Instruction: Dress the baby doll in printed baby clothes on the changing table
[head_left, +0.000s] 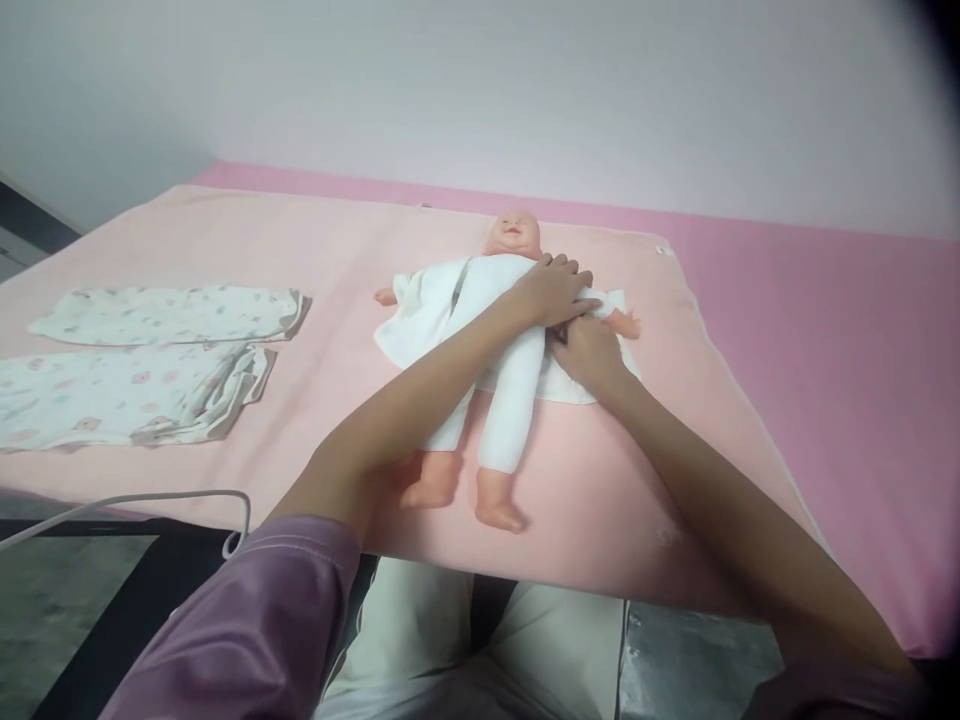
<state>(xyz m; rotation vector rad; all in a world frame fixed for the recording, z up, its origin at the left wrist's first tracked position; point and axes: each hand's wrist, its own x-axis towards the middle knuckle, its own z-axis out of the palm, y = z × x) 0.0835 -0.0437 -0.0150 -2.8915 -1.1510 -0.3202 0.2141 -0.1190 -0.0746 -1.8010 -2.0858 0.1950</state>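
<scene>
At the near edge of the pink mat (337, 230), the bare feet of the doll (510, 400) point toward the person. The doll lies face up near the middle of the mat, head at the far end, dressed in white clothing (427, 315). The right hand (592, 350) is at the right side of its body, fingers curled; whether they pinch the cloth cannot be determined. The left hand (556, 290) rests palm down on the chest, fingers slightly spread, its thumb side beside the right hand. Folded printed cloths (157, 385) lie at left.
</scene>
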